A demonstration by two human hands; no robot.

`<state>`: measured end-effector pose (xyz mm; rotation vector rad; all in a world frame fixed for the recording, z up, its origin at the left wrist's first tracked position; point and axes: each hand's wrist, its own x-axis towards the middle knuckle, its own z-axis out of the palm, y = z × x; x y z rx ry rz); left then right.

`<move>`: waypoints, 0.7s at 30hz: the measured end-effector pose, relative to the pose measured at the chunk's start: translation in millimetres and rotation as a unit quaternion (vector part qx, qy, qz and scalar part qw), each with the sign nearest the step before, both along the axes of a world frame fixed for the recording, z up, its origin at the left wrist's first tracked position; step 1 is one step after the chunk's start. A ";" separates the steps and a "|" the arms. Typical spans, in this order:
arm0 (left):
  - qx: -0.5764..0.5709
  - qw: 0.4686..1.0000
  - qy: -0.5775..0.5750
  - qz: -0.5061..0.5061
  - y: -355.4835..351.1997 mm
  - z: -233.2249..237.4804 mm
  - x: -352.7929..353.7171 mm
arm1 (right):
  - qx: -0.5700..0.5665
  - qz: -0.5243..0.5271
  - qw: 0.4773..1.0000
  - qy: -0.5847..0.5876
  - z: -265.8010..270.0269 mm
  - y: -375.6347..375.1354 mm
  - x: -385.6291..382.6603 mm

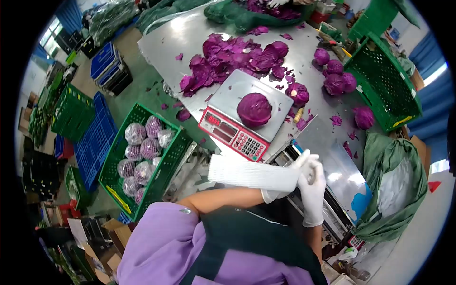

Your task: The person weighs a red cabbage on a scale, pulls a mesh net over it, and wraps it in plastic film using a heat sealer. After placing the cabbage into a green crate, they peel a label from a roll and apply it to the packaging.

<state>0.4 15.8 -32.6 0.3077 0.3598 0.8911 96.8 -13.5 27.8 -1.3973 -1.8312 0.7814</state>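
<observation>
A bundle of flattened white foam net sleeves point(247, 172) lies across my left forearm's end. My gloved left hand point(273, 194) is closed round its right part, mostly hidden beneath it. At that same end, my gloved right hand point(312, 190) has curled fingers against the sleeves; the exact pinch is hard to make out. Just beyond the bundle stands a red digital scale point(232, 135) with a steel pan. One peeled red cabbage point(254, 110) sits on the pan. Another red cabbage point(298, 94) rests behind the scale's right corner.
Purple leaves point(228, 59) are heaped on the steel table point(164, 40). Several cabbages point(335, 84) stand near a tipped green crate point(384, 85). At left, a green crate point(111, 164) holds several netted cabbages point(150, 148). Another person's gloved hand point(277, 3) shows at the far edge.
</observation>
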 end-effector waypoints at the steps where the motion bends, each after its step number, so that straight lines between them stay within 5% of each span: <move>1: 0.083 0.991 0.086 0.056 -4.8 12.7 -6.3 | -0.055 -0.064 0.990 0.110 -1.0 -0.3 -8.9; 2: 0.163 0.965 0.172 0.110 -7.8 25.7 -12.5 | -0.110 -0.129 0.961 0.216 -2.8 -0.6 -14.8; 3: 0.002 0.993 0.078 0.093 -2.6 30.9 -14.8 | -0.100 -0.110 0.970 0.194 -8.3 0.4 -16.8; 8: -0.031 0.982 0.125 0.136 -10.5 24.6 -35.4 | -0.042 -0.105 0.947 0.300 -40.2 -0.4 -43.3; 12: 0.109 0.939 0.197 0.260 -17.1 37.4 -55.5 | 0.047 -0.155 0.953 0.257 -28.0 8.2 -50.1; 15: 0.066 0.957 0.201 0.200 -18.9 41.1 -78.3 | -0.040 -0.118 0.926 0.355 -16.1 17.0 -43.1; 18: 0.017 0.942 0.154 0.299 -19.8 9.5 -71.8 | -0.085 -0.040 0.887 0.452 -23.7 19.6 -30.8; 19: 0.334 0.855 0.275 0.284 -6.8 28.3 -88.0 | -0.166 -0.027 0.858 0.486 -16.9 15.6 -33.9; 20: -0.035 0.986 0.090 0.136 -7.1 47.2 -113.2 | -0.244 -0.016 0.821 0.515 -13.0 13.0 -34.5; 21: -0.109 0.984 0.029 0.137 -0.5 57.2 -116.7 | -0.291 0.022 0.851 0.436 -15.1 16.6 -33.6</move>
